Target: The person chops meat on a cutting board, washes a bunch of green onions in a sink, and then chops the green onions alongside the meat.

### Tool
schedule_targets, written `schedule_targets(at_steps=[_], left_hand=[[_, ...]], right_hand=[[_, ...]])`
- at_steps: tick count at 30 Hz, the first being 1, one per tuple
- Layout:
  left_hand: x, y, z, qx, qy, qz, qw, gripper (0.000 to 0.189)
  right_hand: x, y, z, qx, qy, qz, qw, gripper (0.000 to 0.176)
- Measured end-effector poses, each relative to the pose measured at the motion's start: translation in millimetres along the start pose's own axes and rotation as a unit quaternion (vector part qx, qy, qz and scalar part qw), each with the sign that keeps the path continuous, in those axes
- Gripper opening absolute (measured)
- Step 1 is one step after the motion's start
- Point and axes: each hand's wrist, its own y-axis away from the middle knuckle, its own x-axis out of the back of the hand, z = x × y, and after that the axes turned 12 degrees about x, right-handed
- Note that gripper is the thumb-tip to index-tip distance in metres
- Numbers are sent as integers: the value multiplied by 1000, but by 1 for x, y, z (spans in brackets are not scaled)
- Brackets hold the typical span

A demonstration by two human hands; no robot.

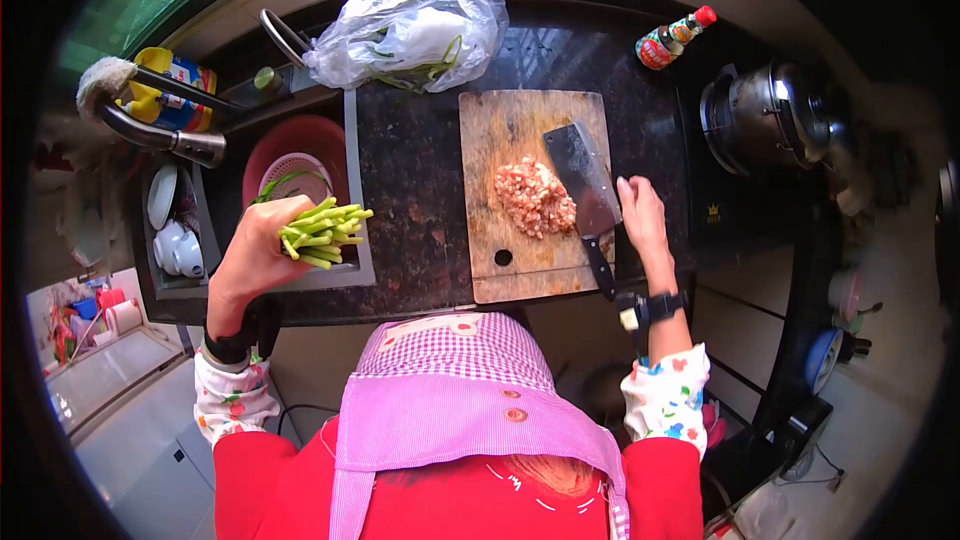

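Observation:
My left hand [262,245] is closed around a bunch of green vegetable stalks [325,232] above the sink's right edge, cut ends pointing right. Some green leaves show behind the hand, over the colander. Right of the cutting board, my right hand [643,212] is beside the cleaver, loosely bent, with nothing visible in it. The cleaver [585,175] lies on the wooden cutting board [490,270], handle toward me, its blade against a pile of minced meat [533,198].
A pink colander [297,168] sits in a red basin [262,145] in the sink, under a faucet [195,147]. White bowls [178,248] are at the left. A plastic bag of greens [420,30], a sauce bottle [673,40] and a pot [765,115] stand farther back.

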Motion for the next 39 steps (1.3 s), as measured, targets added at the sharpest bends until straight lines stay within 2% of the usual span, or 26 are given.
schedule_targets(at_steps=[2, 5, 7, 8, 10, 11, 13, 15, 18, 24, 28, 30, 34, 35, 37, 39], left_hand=[[3, 3, -3, 15, -8, 9, 1000, 32], [1, 1, -10, 18, 11, 41, 999, 32], [0, -1, -16, 17, 18, 36, 999, 32], [0, -3, -18, 20, 7, 21, 1000, 32], [0, -5, -17, 23, -5, 2, 1000, 32], [-3, -8, -14, 14, 13, 0, 1000, 29], [-5, -10, -8, 6, 31, -5, 999, 27], [-3, -11, -4, 4, 24, -9, 1000, 31], [-3, -10, -10, 6, 51, -26, 998, 29], [-4, -2, -29, 42, 32, -26, 998, 28], [-2, 3, -35, 53, 20, -21, 998, 28], [1, 5, -36, 53, 14, -17, 998, 29], [2, 7, -34, 53, -5, -8, 999, 29], [3, 7, -34, 53, -5, -5, 999, 29], [3, 9, -33, 53, -7, 1, 999, 29], [3, 12, -33, 60, -3, 5, 998, 29]], right_hand=[[5, 41, -6, 3, -2, -25, 1000, 37], [-7, 101, 1, -28, 25, -79, 996, 47], [-20, 118, 3, -41, 16, -31, 999, 51], [-22, 122, 4, -45, 15, -32, 998, 51], [-15, 115, -14, -38, 82, -97, 991, 55], [-15, 111, -14, -41, 82, -94, 991, 55], [-17, 104, -15, -56, 129, -148, 979, 58], [-20, 100, -17, -30, 122, -133, 983, 56], [-32, 96, -44, -87, 9, -176, 981, 50], [-79, 104, -116, -93, -137, -286, 944, 54], [-77, 109, -121, -106, -196, -298, 928, 56], [-66, 104, -117, -37, -167, -288, 942, 56], [-67, 81, -105, -24, -130, -273, 953, 54], [-69, 74, -101, 33, -91, -252, 963, 55], [-56, 59, -106, 89, 4, -297, 951, 56], [-39, 36, -111, 73, 40, -384, 919, 57]])
